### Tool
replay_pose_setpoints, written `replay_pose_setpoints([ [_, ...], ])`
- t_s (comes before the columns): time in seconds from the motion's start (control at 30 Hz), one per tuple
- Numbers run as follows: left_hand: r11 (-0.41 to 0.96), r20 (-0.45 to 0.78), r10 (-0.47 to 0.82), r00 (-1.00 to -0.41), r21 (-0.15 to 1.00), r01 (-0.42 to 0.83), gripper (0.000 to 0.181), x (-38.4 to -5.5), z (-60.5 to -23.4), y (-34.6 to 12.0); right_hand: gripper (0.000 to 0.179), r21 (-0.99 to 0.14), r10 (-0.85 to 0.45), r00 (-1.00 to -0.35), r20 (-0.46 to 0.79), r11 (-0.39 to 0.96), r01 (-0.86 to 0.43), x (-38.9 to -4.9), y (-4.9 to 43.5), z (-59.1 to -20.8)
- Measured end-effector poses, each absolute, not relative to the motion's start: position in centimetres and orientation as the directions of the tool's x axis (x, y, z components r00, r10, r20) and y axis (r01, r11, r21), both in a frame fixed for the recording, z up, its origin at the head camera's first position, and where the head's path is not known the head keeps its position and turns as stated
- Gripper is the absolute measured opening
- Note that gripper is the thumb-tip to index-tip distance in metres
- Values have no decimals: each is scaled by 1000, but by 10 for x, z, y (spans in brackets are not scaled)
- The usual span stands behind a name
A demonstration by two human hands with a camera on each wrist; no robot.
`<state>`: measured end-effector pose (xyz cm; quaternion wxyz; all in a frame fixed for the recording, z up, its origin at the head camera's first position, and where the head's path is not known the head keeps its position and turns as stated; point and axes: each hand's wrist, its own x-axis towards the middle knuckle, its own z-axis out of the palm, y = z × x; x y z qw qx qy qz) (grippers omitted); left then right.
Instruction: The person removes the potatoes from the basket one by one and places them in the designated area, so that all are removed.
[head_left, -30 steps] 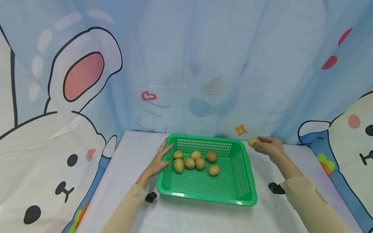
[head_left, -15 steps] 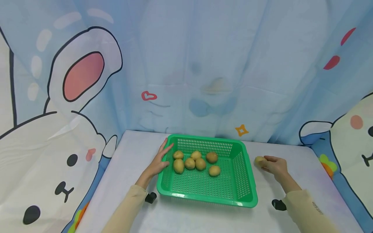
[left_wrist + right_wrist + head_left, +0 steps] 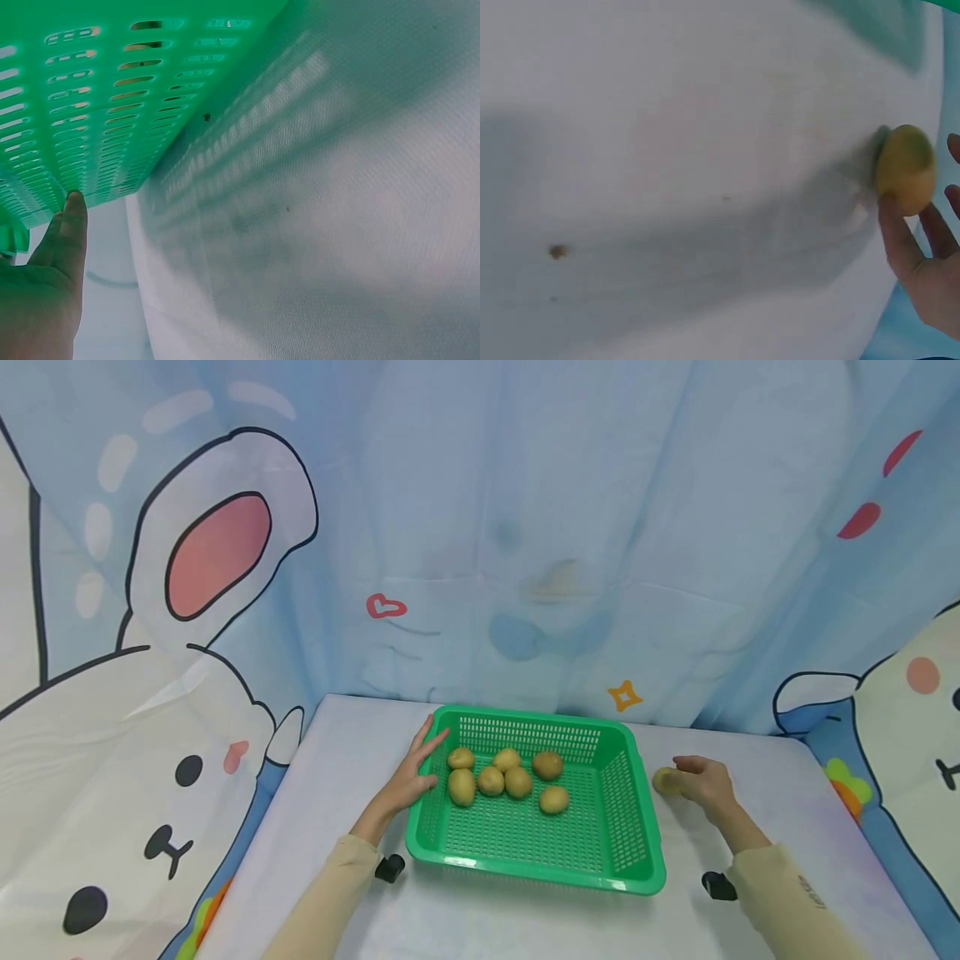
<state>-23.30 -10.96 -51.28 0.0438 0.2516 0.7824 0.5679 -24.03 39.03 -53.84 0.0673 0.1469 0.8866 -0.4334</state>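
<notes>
In the head view a green plastic basket (image 3: 525, 852) with slotted sides stands on the white table. Several potatoes (image 3: 462, 787) lie inside, mostly toward its left and middle. My left hand (image 3: 403, 783) rests at the basket's left side with fingers spread; the left wrist view shows fingertips (image 3: 73, 199) against the outer wall. To the right of the basket, one more potato (image 3: 907, 169) sits on the table. My right hand (image 3: 705, 783) is right at it, the thumb (image 3: 892, 217) touching it and two fingertips standing slightly apart from its side.
A blue cloth (image 3: 555, 510) printed with cartoon rabbits hangs behind the table and at both sides. The white table (image 3: 480, 918) extends in front of the basket. Small brown specks (image 3: 557, 252) lie on it.
My right hand has come nearer and down from the far edge, bringing the potato to the table, and its fingers have loosened round it. The left hand and basket have stayed put.
</notes>
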Motion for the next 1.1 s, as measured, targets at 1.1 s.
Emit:
replay_pose_setpoints([
  [1.1,226,238,425,-873,906,357,81,-240,-527,-108,50,-895,-82,-953,-290,376,240,-267,243,-477],
])
